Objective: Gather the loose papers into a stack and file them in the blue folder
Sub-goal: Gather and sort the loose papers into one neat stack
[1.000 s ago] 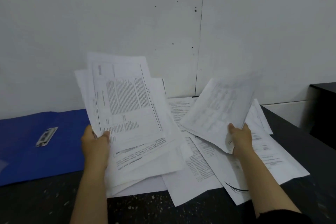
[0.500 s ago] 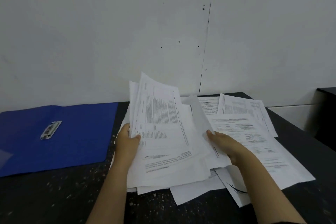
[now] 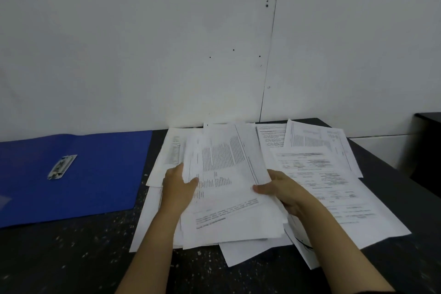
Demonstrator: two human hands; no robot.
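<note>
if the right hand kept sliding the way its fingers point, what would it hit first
The right hand points left across the held sheets, so it would probably meet the left hand gripping their other edge; depth is hard to judge.

No word, number or brand can be read: the printed papers point(image 3: 229, 174) carry lines and tables of dark text too blurred to make out, and the metal clip point(image 3: 62, 166) on the blue folder point(image 3: 100, 174) shows no legible marking.
</note>
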